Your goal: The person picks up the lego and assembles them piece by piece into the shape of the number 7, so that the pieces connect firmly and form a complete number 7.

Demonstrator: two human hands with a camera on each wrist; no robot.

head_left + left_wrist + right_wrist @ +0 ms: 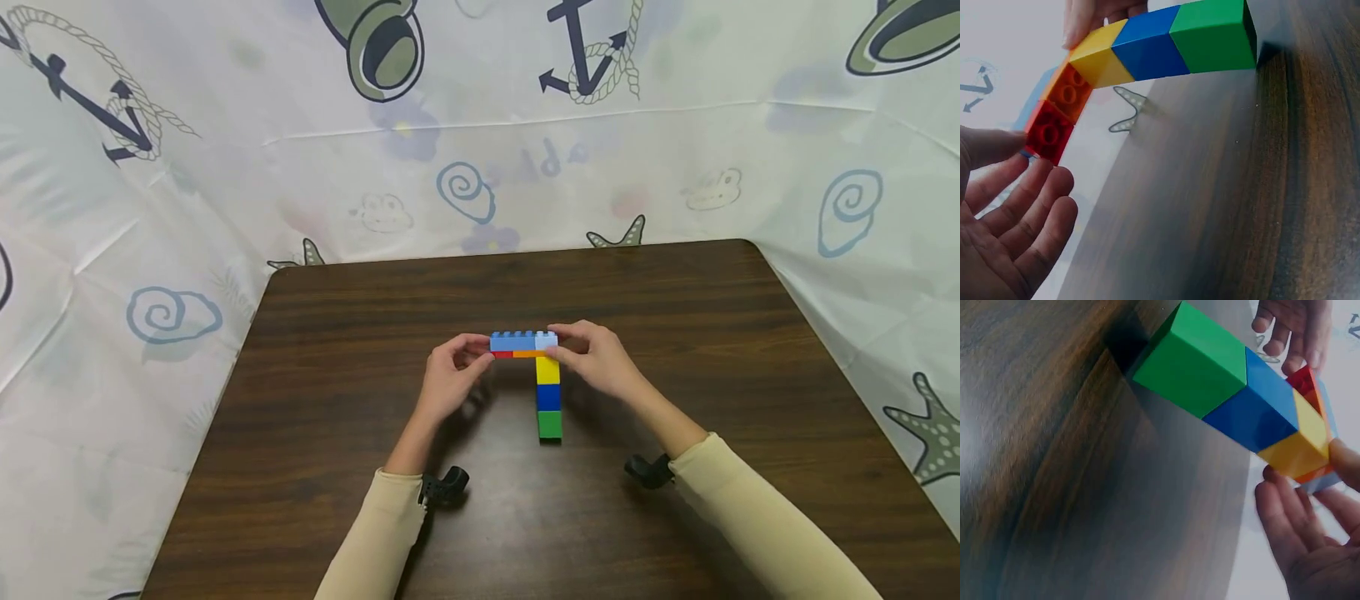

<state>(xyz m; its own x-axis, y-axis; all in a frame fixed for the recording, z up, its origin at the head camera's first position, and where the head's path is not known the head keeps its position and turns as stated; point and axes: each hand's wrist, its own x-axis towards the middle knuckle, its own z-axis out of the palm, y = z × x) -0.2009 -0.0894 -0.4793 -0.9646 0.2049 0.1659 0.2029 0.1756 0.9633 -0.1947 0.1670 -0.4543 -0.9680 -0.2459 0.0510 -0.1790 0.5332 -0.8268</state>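
Note:
A toy brick column stands upright on the brown table: a green brick (550, 425) at the bottom, a dark blue brick (549, 397) over it, then a yellow brick (548, 371). From its top an arm of bricks reaches left, with a thin orange brick (1067, 94) and a red brick (1049, 132) below. On these lie a blue brick (512, 342) and a pale blue brick (546, 342). My left hand (450, 379) pinches the arm's free left end at the red brick. My right hand (603, 360) grips the corner above the yellow brick between thumb and fingers.
The dark wood-grain table (300, 433) ends at a rounded back edge. Behind it hangs a white printed cloth (540, 150) that also drapes down both sides. Black wrist mounts (446, 486) sit at both cuffs.

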